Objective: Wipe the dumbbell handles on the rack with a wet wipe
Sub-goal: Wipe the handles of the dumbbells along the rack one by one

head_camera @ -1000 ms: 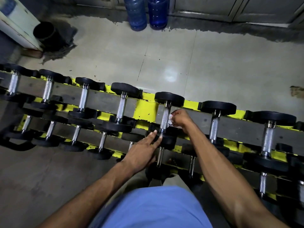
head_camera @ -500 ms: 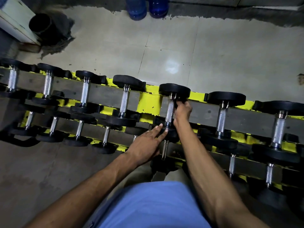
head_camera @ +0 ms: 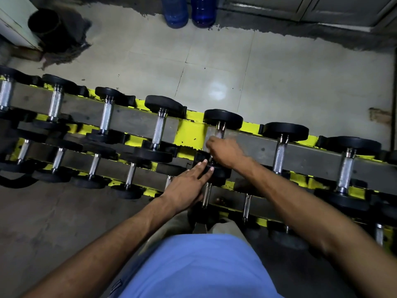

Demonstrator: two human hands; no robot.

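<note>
A yellow and grey rack (head_camera: 189,134) carries rows of black-headed dumbbells with steel handles. My right hand (head_camera: 225,151) is blurred and grips the handle (head_camera: 219,132) of the middle dumbbell (head_camera: 223,119) on the top tier. Only the handle's far end shows above my fingers. The wet wipe is hidden inside that grip. My left hand (head_camera: 187,188) lies flat with straight fingers on the near black head of the same dumbbell.
More dumbbells sit left (head_camera: 160,130) and right (head_camera: 280,151) on the top tier, with smaller ones on lower tiers. Tiled floor lies beyond the rack, with two blue water bottles (head_camera: 175,11) and a black bin (head_camera: 46,24) by the wall.
My right hand slid up the handle to the far head, then back down toward me. The wipe, visible a second ago, is now covered. My left hand stayed put.
</note>
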